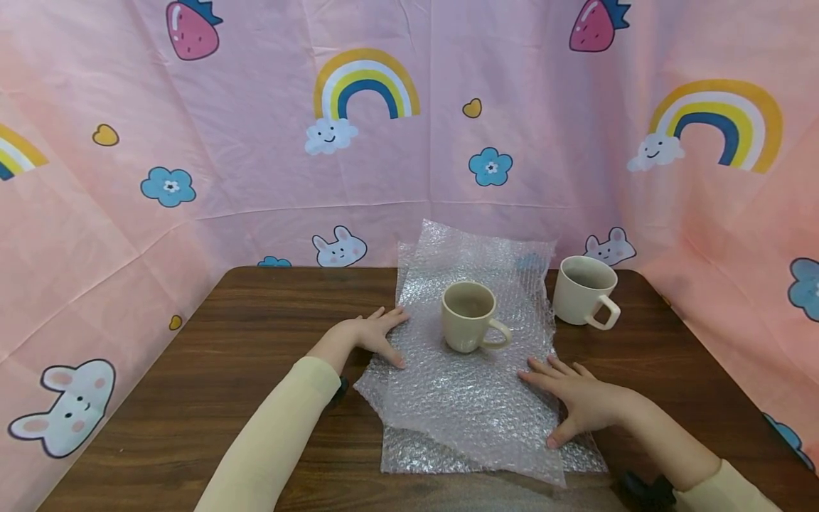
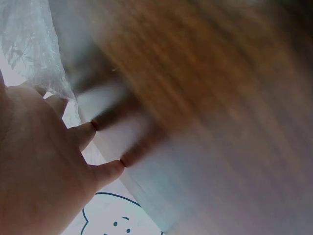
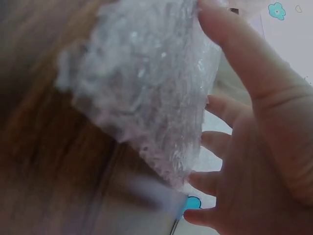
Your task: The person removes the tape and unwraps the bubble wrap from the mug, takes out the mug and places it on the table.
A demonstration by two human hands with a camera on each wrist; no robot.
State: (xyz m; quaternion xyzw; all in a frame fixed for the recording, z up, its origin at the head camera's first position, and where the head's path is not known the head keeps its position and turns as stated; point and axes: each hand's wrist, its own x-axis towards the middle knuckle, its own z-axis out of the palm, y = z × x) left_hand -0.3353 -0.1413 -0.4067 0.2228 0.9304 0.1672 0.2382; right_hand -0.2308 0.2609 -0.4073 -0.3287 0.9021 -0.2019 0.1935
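Observation:
A cream mug [image 1: 462, 328] stands upright on overlapping sheets of bubble wrap [image 1: 461, 412], its handle toward the right. My left hand [image 1: 377, 334] lies at the wrap's left edge with fingers spread, thumb and fingertips on the sheet. At the right edge my right hand [image 1: 582, 398] touches the wrap, its fingers also spread. In the left wrist view, fingertips [image 2: 110, 172] meet the tabletop beside the wrap. The right wrist view has the thumb [image 3: 244, 54] against the bubble wrap [image 3: 146, 83]. Neither hand holds the mug.
A second cream mug [image 1: 579, 295] stands upright at the back right of the dark wooden table [image 1: 288, 299], just beyond the wrap's edge. Behind and along both sides hangs a pink curtain [image 1: 256, 128] printed with rainbows and rabbits.

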